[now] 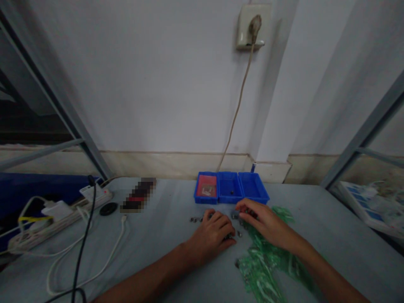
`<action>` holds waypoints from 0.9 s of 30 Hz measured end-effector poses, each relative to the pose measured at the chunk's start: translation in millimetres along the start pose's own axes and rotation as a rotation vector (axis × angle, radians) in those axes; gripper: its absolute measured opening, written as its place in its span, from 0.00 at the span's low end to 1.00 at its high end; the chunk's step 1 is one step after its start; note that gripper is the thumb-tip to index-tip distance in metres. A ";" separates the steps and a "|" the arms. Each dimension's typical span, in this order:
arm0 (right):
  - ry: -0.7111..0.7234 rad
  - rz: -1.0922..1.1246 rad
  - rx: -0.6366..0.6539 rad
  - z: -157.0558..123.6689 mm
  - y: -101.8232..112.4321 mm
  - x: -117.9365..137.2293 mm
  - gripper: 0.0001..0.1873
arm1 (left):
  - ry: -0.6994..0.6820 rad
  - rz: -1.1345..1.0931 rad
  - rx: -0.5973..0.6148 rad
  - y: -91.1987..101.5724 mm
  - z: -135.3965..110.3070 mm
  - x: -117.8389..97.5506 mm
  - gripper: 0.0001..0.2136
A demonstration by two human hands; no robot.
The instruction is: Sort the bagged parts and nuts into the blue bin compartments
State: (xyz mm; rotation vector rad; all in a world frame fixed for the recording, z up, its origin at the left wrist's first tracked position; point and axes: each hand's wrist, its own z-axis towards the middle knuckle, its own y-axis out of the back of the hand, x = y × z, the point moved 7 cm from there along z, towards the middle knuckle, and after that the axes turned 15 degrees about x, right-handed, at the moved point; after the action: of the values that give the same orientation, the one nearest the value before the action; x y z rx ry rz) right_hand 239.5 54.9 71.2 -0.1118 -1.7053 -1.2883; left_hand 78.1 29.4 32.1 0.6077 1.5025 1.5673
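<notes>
Both my hands rest on the grey table [164,244] just in front of three small blue trays [230,187]. My left hand [213,233] lies knuckles up with its fingers curled down among several small dark metal parts [197,219]; what it holds, if anything, is hidden. My right hand [265,223] reaches left over a crumpled green plastic bag [261,269], its fingertips pinched at more small parts [236,215]. The left tray holds a red item; a tiny part lies in the middle tray.
A white power strip [57,219] with plugs, white and black cables [85,248] and a black round cap [108,208] lie at the left. A cord [235,118] runs up the wall to an outlet [254,26]. Metal frame struts stand on both sides.
</notes>
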 end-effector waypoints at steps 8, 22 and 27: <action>0.020 0.534 -0.197 8.8 4.9 -32.0 0.19 | 0.021 0.065 0.008 35.0 -9.9 4.5 0.19; 0.009 1.008 -0.357 8.6 8.5 -46.5 0.19 | 0.356 0.186 -0.030 35.6 -58.7 46.4 0.30; 0.080 0.857 -0.393 8.3 14.0 -45.4 0.18 | 0.367 0.193 -0.078 43.0 -55.9 41.3 0.30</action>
State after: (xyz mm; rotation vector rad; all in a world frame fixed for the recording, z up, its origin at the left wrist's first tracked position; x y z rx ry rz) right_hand 266.6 87.6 48.4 -0.9032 -1.0956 -0.9177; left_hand 0.4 37.2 56.1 0.4460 1.6777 1.9584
